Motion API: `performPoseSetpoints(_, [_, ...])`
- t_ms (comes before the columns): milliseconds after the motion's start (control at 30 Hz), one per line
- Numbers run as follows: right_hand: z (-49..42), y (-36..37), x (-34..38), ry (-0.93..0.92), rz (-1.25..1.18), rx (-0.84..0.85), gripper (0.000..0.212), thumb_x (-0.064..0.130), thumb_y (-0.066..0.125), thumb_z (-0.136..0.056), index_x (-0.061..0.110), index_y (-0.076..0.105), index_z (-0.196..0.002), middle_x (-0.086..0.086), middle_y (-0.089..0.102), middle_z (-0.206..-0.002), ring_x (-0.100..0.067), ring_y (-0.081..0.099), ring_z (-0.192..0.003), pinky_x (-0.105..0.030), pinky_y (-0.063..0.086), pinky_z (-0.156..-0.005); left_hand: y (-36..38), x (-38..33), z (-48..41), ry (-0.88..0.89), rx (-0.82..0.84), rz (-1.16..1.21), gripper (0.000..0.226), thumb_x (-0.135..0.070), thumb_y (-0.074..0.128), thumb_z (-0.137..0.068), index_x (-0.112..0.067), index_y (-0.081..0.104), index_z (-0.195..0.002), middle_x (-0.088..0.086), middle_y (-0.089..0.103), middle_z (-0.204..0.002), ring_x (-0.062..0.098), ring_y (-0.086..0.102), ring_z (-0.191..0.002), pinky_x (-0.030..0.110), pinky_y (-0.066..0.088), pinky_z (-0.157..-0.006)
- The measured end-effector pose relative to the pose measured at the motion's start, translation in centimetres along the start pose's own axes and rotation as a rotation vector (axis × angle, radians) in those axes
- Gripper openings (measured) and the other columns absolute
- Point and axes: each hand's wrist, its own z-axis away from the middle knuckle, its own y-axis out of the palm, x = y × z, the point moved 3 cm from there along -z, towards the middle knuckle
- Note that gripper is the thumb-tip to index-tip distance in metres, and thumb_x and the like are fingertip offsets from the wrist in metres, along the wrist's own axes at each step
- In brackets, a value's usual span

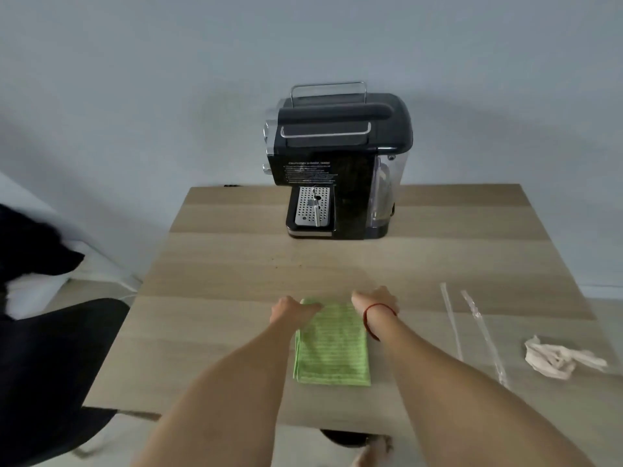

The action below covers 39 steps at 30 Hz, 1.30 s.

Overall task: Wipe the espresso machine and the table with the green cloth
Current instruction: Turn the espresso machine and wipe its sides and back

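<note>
Our table (236, 264) bears the machine (337, 163) at its far edge and the folded cloth (332, 348) near us. Our left hand (293, 310) grips the cloth's far left corner; our right hand (376, 299) curls at the other, grasp unclear.

Two thin clear plastic strips (452, 323) lie side by side at the right of the frame. A crumpled beige wrapper (556, 360) sits at lower right. A black chair (50, 365) fills the lower left. A pale blue-grey wall (135, 79) spans the top.
</note>
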Motion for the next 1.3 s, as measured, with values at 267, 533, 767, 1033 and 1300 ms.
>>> performPoseSetpoints(267, [2.4, 5.4, -5.7, -0.04, -0.023, 0.122, 0.051, 0.029, 0.061, -0.087, 0.008, 0.044, -0.13, -0.014, 0.057, -0.13, -0.031, 0.055, -0.12, -0.035, 0.045, -0.096, 4.6, 3.6, -0.2, 0.02, 0.05, 0.002, 0.048, -0.035, 0.074, -0.077, -0.002, 0.061, -0.109, 0.01, 0.063, -0.108, 0.025, 0.063, -0.1, 0.031, 0.055, -0.081])
performPoseSetpoints(533, [4.1, 3.0, -3.7, -0.165, -0.289, 0.137, 0.041, 0.034, 0.055, -0.093, 0.002, 0.057, -0.118, -0.018, 0.063, -0.118, -0.033, 0.061, -0.109, -0.032, 0.046, -0.085, 2.7, 0.9, 2.3, 0.233, -0.027, 0.158, 0.05, -0.043, 0.038, -0.1, 0.002, 0.058, -0.113, 0.02, 0.064, -0.11, 0.035, 0.062, -0.102, 0.039, 0.051, -0.085])
performPoseSetpoints(767, [5.0, -6.6, 2.8, -0.206, -0.616, 0.217, 0.024, 0.024, 0.071, -0.08, 0.011, 0.065, -0.099, -0.005, 0.069, -0.092, -0.026, 0.067, -0.088, -0.037, 0.054, -0.087, -1.7, -9.4, 5.4, 0.392, -0.099, 0.399, 0.04, -0.034, 0.042, -0.099, 0.0, 0.056, -0.116, 0.016, 0.064, -0.113, 0.032, 0.061, -0.099, 0.032, 0.047, -0.079])
performPoseSetpoints(1033, [1.6, -17.8, 7.2, -0.301, -0.652, -0.044, 0.019, -0.003, 0.052, -0.085, 0.002, 0.061, -0.101, -0.012, 0.061, -0.092, -0.028, 0.061, -0.085, -0.036, 0.05, -0.076, -5.1, -22.1, 9.1, 0.787, -0.297, 0.358, 0.011, -0.013, 0.056, -0.092, -0.012, 0.061, -0.102, -0.001, 0.061, -0.096, 0.016, 0.058, -0.085, 0.027, 0.05, -0.072])
performPoseSetpoints(1300, [-5.4, -22.9, 12.2, -0.268, -0.858, -0.297, 0.021, 0.011, 0.047, -0.088, 0.011, 0.061, -0.104, -0.014, 0.067, -0.106, -0.035, 0.062, -0.1, -0.042, 0.051, -0.09, -11.4, -30.8, 8.0, 0.971, -0.917, 0.171, 0.02, -0.03, 0.048, -0.097, -0.015, 0.058, -0.106, 0.0, 0.056, -0.106, 0.013, 0.048, -0.097, 0.023, 0.035, -0.088])
